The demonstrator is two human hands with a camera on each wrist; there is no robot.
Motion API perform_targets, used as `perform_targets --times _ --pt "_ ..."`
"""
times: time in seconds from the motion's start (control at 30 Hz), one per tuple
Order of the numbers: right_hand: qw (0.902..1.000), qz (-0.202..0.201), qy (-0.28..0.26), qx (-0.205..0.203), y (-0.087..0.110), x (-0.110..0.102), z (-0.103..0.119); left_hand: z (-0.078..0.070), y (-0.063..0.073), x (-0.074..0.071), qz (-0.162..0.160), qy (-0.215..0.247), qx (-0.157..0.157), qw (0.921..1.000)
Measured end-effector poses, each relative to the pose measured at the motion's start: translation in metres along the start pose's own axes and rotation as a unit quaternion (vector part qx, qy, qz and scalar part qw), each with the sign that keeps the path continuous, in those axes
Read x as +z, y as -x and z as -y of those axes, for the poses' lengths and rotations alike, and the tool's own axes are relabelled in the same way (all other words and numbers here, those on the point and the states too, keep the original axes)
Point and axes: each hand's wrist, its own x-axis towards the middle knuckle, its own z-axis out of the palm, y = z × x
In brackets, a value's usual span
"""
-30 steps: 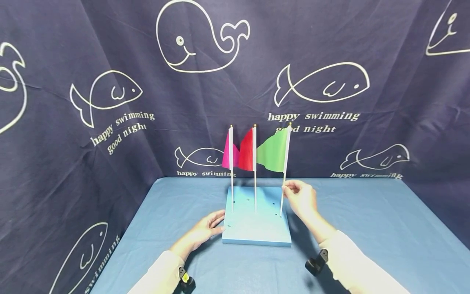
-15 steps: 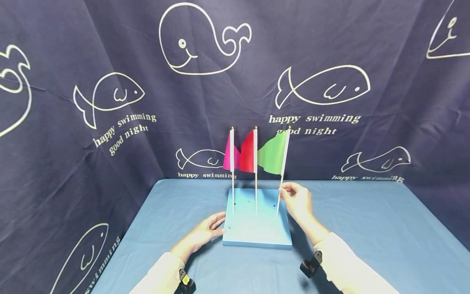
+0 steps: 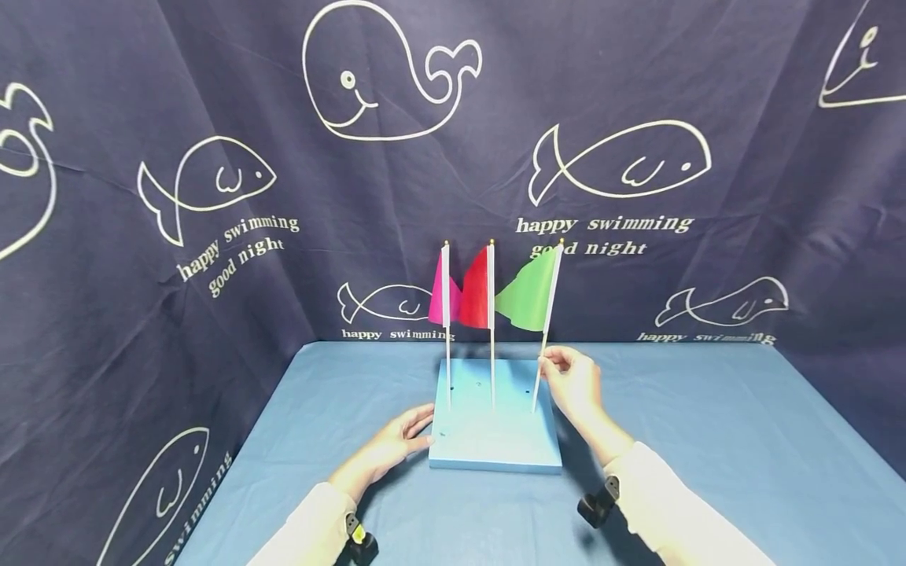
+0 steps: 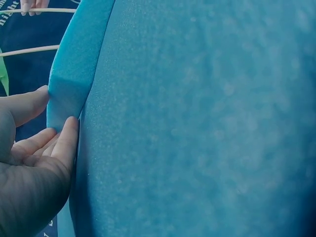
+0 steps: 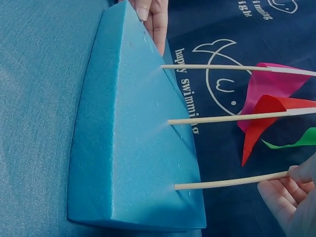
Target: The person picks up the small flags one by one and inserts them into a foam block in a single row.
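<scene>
A green flag (image 3: 532, 291) on a thin wooden stick leans slightly right. My right hand (image 3: 575, 383) pinches its stick between thumb and fingers. In the right wrist view the stick's lower end meets the top of a blue foam block (image 5: 143, 123). A magenta flag (image 3: 440, 295) and a red flag (image 3: 477, 292) stand upright in the block to its left, all three in a row. My left hand (image 3: 394, 442) rests at the block's left edge. In the left wrist view its fingertips (image 4: 70, 129) touch the block's side, fingers fairly straight.
The block lies on a blue cloth-covered table (image 3: 297, 393). Small dark holes (image 3: 527, 391) show in the block's top. Behind stands a dark blue curtain (image 3: 396, 196) with white whale and fish drawings. A small black device (image 3: 598, 503) sits at each wrist.
My right hand has moved a little left, bringing the lower end of the green flag's stick inward from near the block's right edge. The left hand and the other flags hold still.
</scene>
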Motion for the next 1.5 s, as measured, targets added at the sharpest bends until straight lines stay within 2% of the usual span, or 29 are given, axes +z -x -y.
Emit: perform_targets --times 0.27,0.6,1.07,1.4,1.5 --pt "1.0000 0.005 0.007 0.001 0.0022 0.0023 -0.0043 0.0017 0.0023 0.0006 -0.003 -0.007 -0.009 0.9999" --pt "0.9999 0.008 -0.001 -0.006 0.0006 0.0046 -0.0057 0.0007 0.0005 -0.0008 -0.004 -0.002 -0.002 1.0000" --pt "0.9990 0.006 0.036 -0.023 -0.0004 0.0095 -0.0065 0.0024 -0.0002 -0.0013 -0.002 -0.001 -0.002 1.0000" --pt "0.9990 0.004 0.044 -0.009 -0.0034 0.0088 -0.0065 0.0010 -0.0004 -0.0005 0.000 -0.005 0.002 1.0000" --pt "0.9991 0.006 0.042 0.003 -0.0042 0.0091 -0.0066 0.0006 0.0000 -0.0003 -0.003 -0.004 -0.006 1.0000"
